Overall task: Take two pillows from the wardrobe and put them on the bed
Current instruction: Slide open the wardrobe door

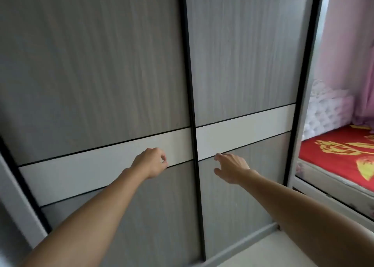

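Observation:
A grey wardrobe with two sliding doors fills the head view; both doors, the left door (91,74) and the right door (242,64), are closed and each carries a white band. No pillows show. My left hand (150,162) rests on the left door's white band, fingers curled loosely, holding nothing. My right hand (231,168) reaches to the right door just past the black centre strip (193,125), fingers spread, fingertips at the band's lower edge. The bed (340,155) with a red and yellow cover lies to the right of the wardrobe.
A pink curtain (348,43) hangs behind the bed, with a white tufted headboard (323,110) below it. The wardrobe's grey bottom rail (253,240) meets a pale floor (283,254). A grey frame post (299,125) separates wardrobe and bed.

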A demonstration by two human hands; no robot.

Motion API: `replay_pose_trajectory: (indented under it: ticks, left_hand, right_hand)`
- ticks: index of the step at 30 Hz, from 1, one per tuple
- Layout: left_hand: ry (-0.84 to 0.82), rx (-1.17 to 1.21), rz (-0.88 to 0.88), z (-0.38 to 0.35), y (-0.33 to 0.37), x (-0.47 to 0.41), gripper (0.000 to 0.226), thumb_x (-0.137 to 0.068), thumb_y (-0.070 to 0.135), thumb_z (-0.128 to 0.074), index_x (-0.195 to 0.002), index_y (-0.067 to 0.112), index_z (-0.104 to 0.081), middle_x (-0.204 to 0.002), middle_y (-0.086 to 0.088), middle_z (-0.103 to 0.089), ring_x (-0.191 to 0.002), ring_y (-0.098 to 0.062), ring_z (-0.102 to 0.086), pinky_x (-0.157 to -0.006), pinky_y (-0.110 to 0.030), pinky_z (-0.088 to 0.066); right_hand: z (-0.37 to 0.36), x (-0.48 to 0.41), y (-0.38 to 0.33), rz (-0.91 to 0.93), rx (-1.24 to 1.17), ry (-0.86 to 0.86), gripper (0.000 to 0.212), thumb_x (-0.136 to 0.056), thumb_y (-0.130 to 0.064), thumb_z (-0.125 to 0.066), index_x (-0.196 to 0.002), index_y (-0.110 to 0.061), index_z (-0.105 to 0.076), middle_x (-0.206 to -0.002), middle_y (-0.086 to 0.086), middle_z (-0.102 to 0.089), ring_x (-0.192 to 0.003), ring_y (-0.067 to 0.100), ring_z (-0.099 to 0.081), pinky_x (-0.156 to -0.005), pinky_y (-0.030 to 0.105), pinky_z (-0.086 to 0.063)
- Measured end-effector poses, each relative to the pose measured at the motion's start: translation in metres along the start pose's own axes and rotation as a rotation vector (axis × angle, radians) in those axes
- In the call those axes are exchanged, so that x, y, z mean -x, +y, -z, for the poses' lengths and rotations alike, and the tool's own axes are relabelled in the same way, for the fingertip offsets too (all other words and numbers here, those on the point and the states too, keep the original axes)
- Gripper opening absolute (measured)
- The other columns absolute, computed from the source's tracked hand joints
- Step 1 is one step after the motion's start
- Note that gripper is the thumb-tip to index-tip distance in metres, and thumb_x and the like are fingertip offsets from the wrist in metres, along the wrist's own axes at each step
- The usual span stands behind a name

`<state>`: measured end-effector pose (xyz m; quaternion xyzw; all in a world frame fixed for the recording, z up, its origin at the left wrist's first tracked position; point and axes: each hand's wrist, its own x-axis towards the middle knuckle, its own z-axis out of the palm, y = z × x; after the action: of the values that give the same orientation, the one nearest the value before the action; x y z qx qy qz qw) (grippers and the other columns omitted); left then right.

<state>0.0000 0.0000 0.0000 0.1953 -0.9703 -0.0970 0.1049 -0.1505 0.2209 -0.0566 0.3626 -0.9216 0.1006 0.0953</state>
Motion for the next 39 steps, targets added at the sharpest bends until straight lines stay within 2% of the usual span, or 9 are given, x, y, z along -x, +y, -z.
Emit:
replay_pose_trajectory:
  ticks: [7, 11, 15, 19, 22, 25, 29, 32, 39]
  left_hand:
    - [0.146, 0.054, -0.090, -0.020, 0.004, -0.149, 0.021, -0.089, 0.037, -0.052, -0.092, 0.021, -0.066, -0.080, -0.002, -0.068, -0.078, -0.024, -0.062, -0.064, -0.029, -0.043]
    - [0.318, 0.091, -0.110, -0.021, 0.018, -0.227, 0.035, -0.091, 0.044, -0.047, -0.068, 0.020, -0.056, -0.076, -0.007, -0.070, -0.081, -0.032, -0.063, -0.068, -0.034, -0.047]
    - [0.416, 0.122, -0.103, -0.033, 0.037, -0.282, 0.042, -0.092, 0.049, -0.045, -0.071, 0.016, -0.060, -0.077, -0.012, -0.071, -0.081, -0.035, -0.064, -0.068, -0.036, -0.047]
    - [0.442, 0.208, -0.113, -0.044, 0.047, -0.317, 0.049, -0.091, 0.050, -0.050, -0.062, 0.011, -0.056, -0.063, -0.014, -0.066, -0.067, -0.036, -0.061, -0.059, -0.036, -0.045]
    - [0.485, 0.158, -0.067, -0.048, 0.051, -0.328, 0.056, -0.089, 0.054, -0.049, -0.053, 0.013, -0.040, -0.054, -0.014, -0.058, -0.058, -0.036, -0.055, -0.053, -0.037, -0.041]
    - [0.525, 0.096, -0.035, -0.052, 0.052, -0.332, 0.057, -0.088, 0.056, -0.049, -0.052, 0.012, -0.042, -0.051, -0.013, -0.058, -0.055, -0.038, -0.055, -0.052, -0.038, -0.046]
    - [0.599, 0.011, 0.026, -0.056, 0.054, -0.330, 0.054, -0.083, 0.053, -0.048, -0.050, 0.009, -0.047, -0.045, -0.009, -0.055, -0.047, -0.035, -0.051, -0.044, -0.030, -0.035]
    - [0.655, -0.063, 0.111, -0.056, 0.050, -0.322, 0.053, -0.080, 0.052, -0.047, -0.051, 0.008, -0.053, -0.042, -0.007, -0.053, -0.044, -0.033, -0.047, -0.046, -0.027, -0.026]
    - [0.655, -0.058, 0.268, -0.044, 0.020, -0.286, 0.053, -0.085, 0.048, -0.051, -0.051, 0.006, -0.050, -0.043, -0.008, -0.052, -0.047, -0.034, -0.051, -0.048, -0.032, -0.041]
  right_hand:
    - [-0.037, -0.119, 0.029, -0.075, -0.026, -0.007, 0.046, -0.091, -0.034, -0.053, -0.133, -0.019, -0.046, -0.126, 0.007, -0.060, -0.108, 0.029, -0.059, -0.077, 0.034, -0.043]
    - [-0.061, -0.177, 0.040, -0.096, -0.080, -0.012, 0.047, -0.090, -0.035, -0.053, -0.134, -0.019, -0.046, -0.124, 0.008, -0.060, -0.105, 0.030, -0.059, -0.076, 0.034, -0.043]
    - [-0.087, -0.215, 0.049, -0.067, -0.122, -0.068, 0.047, -0.091, -0.035, -0.053, -0.134, -0.019, -0.044, -0.125, 0.009, -0.060, -0.106, 0.031, -0.059, -0.078, 0.035, -0.043]
    - [-0.105, -0.250, 0.052, 0.004, -0.178, -0.107, 0.044, -0.092, -0.034, -0.053, -0.131, -0.016, -0.045, -0.123, 0.011, -0.061, -0.104, 0.033, -0.060, -0.079, 0.038, -0.046]
    - [-0.125, -0.263, 0.045, 0.105, -0.188, -0.108, 0.026, -0.090, -0.028, -0.052, -0.106, -0.008, -0.048, -0.104, 0.015, -0.065, -0.088, 0.035, -0.062, -0.062, 0.036, -0.043]
    - [-0.142, -0.270, 0.043, 0.172, -0.196, -0.041, 0.021, -0.087, -0.027, -0.049, -0.096, -0.009, -0.043, -0.087, 0.013, -0.065, -0.074, 0.034, -0.061, -0.053, 0.033, -0.031]
    - [-0.150, -0.276, 0.048, 0.318, -0.194, 0.015, 0.022, -0.088, -0.030, -0.047, -0.096, -0.009, -0.043, -0.085, 0.012, -0.063, -0.070, 0.035, -0.060, -0.053, 0.034, -0.030]
    - [-0.155, -0.276, 0.040, 0.398, -0.228, 0.013, 0.020, -0.089, -0.029, -0.045, -0.095, -0.010, -0.043, -0.085, 0.011, -0.061, -0.069, 0.032, -0.059, -0.053, 0.033, -0.030]
    - [-0.164, -0.273, 0.000, 0.604, -0.257, -0.023, 0.023, -0.091, -0.027, -0.045, -0.104, -0.008, -0.043, -0.097, 0.015, -0.061, -0.079, 0.035, -0.062, -0.057, 0.034, -0.030]
